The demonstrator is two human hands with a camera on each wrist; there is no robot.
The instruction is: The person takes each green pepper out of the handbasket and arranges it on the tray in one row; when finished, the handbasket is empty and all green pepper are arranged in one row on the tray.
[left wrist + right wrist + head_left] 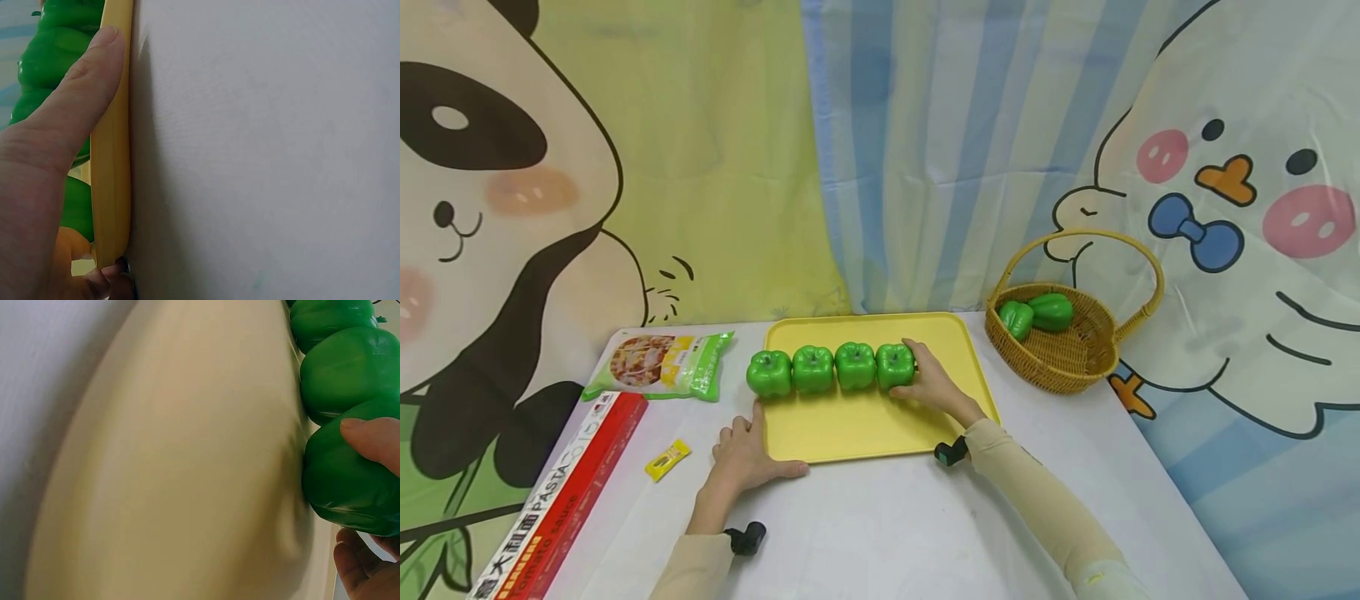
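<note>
Several green toy peppers stand in a row across the yellow tray (865, 425). My right hand (927, 380) grips the rightmost pepper (894, 366) from its right side. In the right wrist view the thumb (375, 437) lies on that pepper (344, 481) and other fingers (356, 569) curl under it, with the neighbouring pepper (347, 372) touching it. My left hand (743, 452) lies flat on the white table (887, 517) at the tray's front left corner. Its thumb (69, 106) presses along the tray's edge (112, 156).
A wicker basket (1075, 354) with a handle stands right of the tray and holds two more green peppers (1036, 315). To the left lie a food bag (658, 365), a long red pasta box (561, 500) and a small yellow packet (667, 459). A cartoon curtain hangs behind.
</note>
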